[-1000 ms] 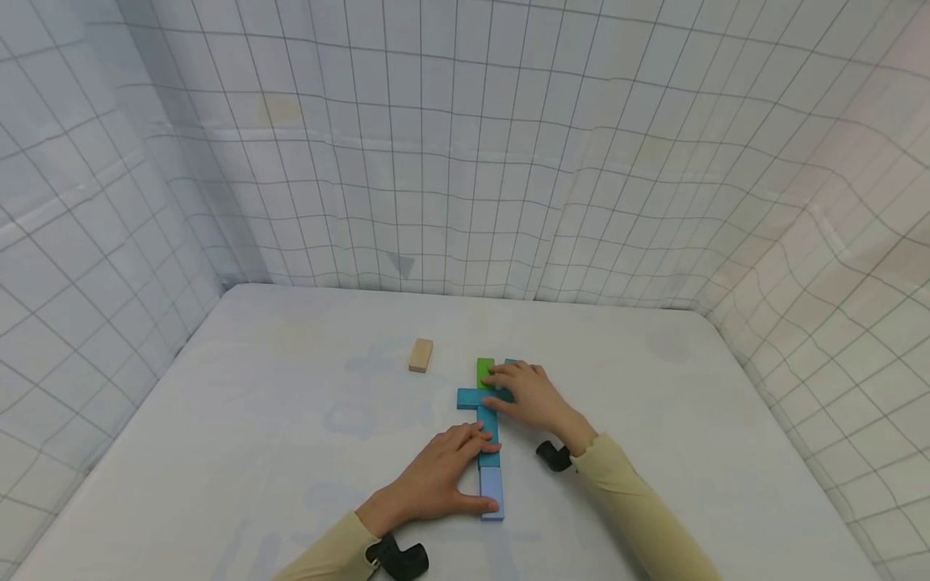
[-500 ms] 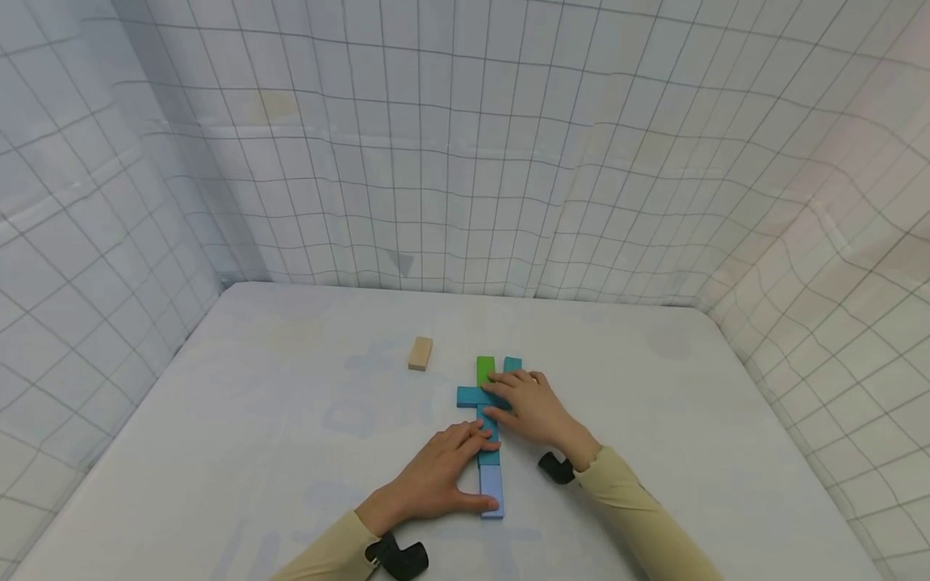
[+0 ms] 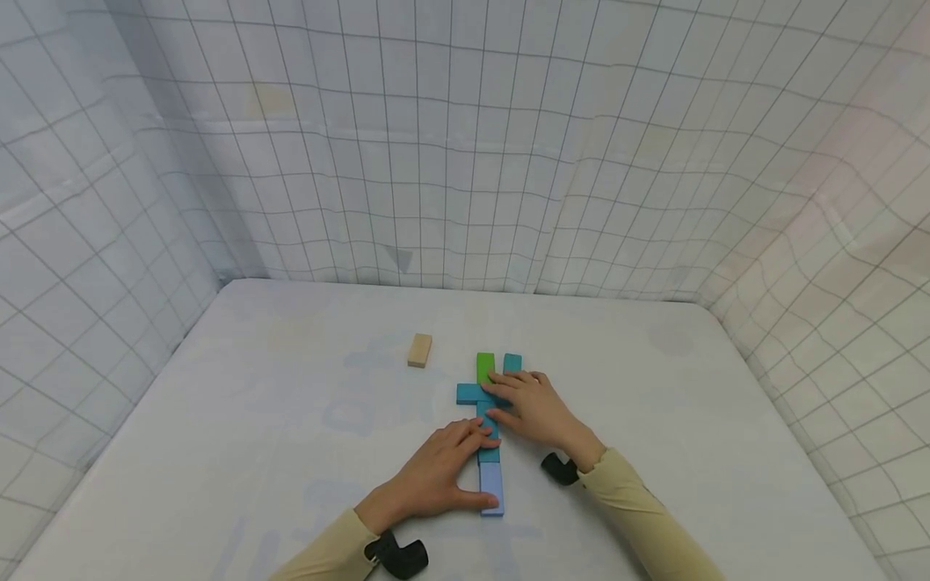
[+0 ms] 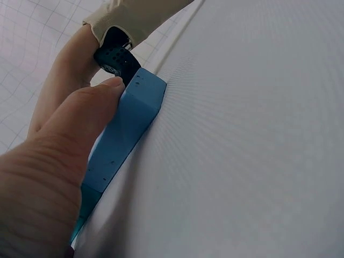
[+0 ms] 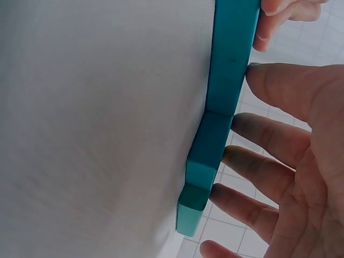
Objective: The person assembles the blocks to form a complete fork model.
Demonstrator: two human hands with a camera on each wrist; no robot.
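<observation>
Flat wooden blocks lie in a T-like run on the white table. A light blue block (image 3: 491, 480) is nearest, then teal blocks (image 3: 488, 455) in line, with a teal block (image 3: 468, 394) set crosswise. Beyond it are a green block (image 3: 485, 365) and, to its right, another teal block (image 3: 513, 362). My left hand (image 3: 429, 480) rests its thumb on the light blue block and its other fingertips on the teal ones. Loosely spread, the fingers of my right hand (image 3: 536, 410) touch the tops around the crosswise block, whose right part they cover.
A natural wood block (image 3: 420, 350) lies apart, behind and left of the run. White grid-patterned curtain (image 3: 465, 161) encloses the back and sides of the table (image 3: 240, 428). Each wrist wears a black camera (image 3: 404, 558).
My right hand has drawn slightly back toward me, uncovering more of the far right teal block. My left hand and the blocks look unmoved; the head view shifts slightly.
</observation>
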